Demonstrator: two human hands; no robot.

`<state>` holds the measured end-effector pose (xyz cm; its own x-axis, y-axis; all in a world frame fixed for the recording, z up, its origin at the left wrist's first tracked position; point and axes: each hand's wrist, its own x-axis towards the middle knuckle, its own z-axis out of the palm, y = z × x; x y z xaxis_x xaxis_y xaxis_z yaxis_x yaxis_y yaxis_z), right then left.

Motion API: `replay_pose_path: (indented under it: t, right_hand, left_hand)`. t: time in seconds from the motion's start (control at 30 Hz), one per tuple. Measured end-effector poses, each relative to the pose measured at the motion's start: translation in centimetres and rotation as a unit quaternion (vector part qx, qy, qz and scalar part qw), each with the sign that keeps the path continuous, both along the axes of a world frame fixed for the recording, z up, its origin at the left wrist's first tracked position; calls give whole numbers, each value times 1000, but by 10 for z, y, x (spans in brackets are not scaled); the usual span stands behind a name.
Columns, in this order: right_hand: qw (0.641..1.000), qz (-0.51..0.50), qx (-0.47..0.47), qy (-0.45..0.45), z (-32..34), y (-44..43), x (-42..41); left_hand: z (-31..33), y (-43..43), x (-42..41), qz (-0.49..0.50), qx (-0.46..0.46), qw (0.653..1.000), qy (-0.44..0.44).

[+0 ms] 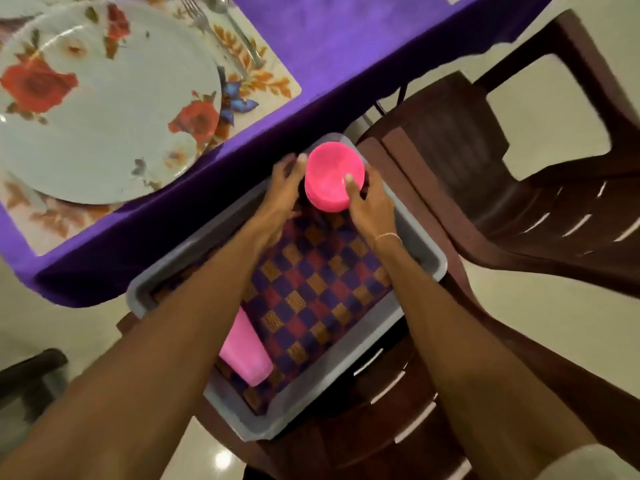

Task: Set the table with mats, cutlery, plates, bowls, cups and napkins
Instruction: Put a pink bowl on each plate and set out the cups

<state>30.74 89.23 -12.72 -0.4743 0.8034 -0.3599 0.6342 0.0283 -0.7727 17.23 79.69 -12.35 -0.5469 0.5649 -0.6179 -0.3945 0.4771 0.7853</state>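
A bright pink bowl is held between both hands over the far end of a grey tray. My left hand grips its left side, fingers curled round the rim. On the right, my right hand holds it with the thumb hooked over the rim. The tray holds a folded checked cloth and a pale pink cup lying on its side. On the purple-covered table a floral plate sits on a floral mat, with a fork and spoon beside it.
The tray rests on a dark brown plastic chair. A second brown chair stands to the right, close to the table edge. Pale tiled floor surrounds them. A dark object lies at the left edge.
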Motion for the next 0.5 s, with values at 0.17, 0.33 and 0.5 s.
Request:
replay_pose_path:
  t: [0.17, 0.33, 0.5]
  right_hand:
    - [1000, -17, 8, 24, -17, -8, -5]
    - [1000, -21, -11, 14, 24, -41, 20]
    - [999, 27, -20, -5, 98, -91, 39]
  left_hand:
    - [-25, 20, 15, -14, 72, 996, 49]
    - [16, -23, 44, 46, 51, 997, -34]
    - [87, -86, 64, 171, 53, 971, -162]
